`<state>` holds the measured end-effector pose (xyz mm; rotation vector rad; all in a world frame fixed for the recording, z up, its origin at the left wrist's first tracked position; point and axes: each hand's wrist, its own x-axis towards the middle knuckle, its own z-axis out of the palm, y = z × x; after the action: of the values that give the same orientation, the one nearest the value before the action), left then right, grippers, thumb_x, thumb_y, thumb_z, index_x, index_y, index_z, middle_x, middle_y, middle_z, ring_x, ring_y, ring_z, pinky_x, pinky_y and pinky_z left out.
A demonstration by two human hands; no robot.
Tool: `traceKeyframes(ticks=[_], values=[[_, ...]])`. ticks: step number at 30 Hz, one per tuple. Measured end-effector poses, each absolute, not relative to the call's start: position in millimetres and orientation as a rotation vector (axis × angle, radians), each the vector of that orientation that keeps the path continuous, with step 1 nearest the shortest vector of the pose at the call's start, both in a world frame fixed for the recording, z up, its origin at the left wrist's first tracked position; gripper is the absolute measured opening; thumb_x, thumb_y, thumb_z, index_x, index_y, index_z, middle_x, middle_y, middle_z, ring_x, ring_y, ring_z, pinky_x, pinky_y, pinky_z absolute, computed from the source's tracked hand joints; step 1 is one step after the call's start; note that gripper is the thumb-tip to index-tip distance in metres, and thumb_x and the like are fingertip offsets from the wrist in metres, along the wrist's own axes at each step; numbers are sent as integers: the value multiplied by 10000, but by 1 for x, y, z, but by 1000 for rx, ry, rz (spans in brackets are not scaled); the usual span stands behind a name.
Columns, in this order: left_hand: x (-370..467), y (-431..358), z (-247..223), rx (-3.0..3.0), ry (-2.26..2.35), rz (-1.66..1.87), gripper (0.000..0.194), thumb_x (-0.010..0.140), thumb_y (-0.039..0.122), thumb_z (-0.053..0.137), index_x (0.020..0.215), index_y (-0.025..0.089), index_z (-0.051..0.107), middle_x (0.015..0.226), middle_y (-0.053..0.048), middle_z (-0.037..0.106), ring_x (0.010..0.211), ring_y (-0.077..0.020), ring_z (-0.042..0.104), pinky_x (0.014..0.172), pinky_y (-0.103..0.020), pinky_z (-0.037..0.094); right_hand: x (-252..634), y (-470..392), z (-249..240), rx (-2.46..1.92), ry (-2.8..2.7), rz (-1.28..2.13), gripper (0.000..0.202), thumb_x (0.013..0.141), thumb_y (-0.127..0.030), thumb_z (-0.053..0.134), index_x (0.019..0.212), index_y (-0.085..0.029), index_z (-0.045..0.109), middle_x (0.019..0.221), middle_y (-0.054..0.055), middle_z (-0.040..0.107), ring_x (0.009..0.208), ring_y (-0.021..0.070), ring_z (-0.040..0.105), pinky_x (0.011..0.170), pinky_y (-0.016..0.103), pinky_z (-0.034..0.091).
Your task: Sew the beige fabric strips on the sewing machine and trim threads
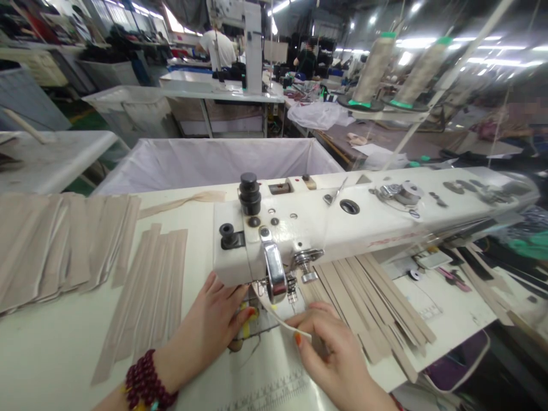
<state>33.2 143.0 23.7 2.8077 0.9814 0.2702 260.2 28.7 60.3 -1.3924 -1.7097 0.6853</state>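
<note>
A narrow cream fabric strip (278,318) curves from under the head of a white sewing machine (363,222) toward me. Its near end is pinched between the thumb and fingers of my right hand (331,348), to the right of the needle area. On the left side of the needle area, my left hand (214,319) reaches in under the machine head, a dark red bead bracelet (149,381) on its wrist. Its thumb lies by a yellow part (248,326) near the needle plate; the machine head hides the other fingertips, so I cannot tell whether they grip the strip.
Beige fabric strips (149,285) and stacked beige pieces (55,245) lie at left. More strips (363,302) lie under the machine arm. Behind stands a white-lined bin (222,157). Thread cones (372,71) stand at back right. Further off, a person (217,48) is at another table.
</note>
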Motion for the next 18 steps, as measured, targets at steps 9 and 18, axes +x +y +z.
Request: traceKeyframes(ticks=[9, 18], values=[[31, 143, 23, 2805, 946, 285, 334, 964, 323, 507, 1253, 198, 617, 1244, -74, 678, 1220, -324, 539, 936, -493, 517, 258, 53, 68, -1500, -2080, 539, 162, 906, -128, 468, 842, -190, 603, 740, 4, 645, 692, 150, 587, 806, 352, 372], [33, 144, 28, 2794, 961, 251, 298, 968, 296, 490, 1184, 160, 643, 1216, -115, 687, 1224, -382, 532, 1032, -655, 402, 248, 73, 59, -1539, -2239, 237, 134, 881, -183, 559, 750, -201, 581, 770, 7, 679, 743, 176, 595, 739, 318, 318]])
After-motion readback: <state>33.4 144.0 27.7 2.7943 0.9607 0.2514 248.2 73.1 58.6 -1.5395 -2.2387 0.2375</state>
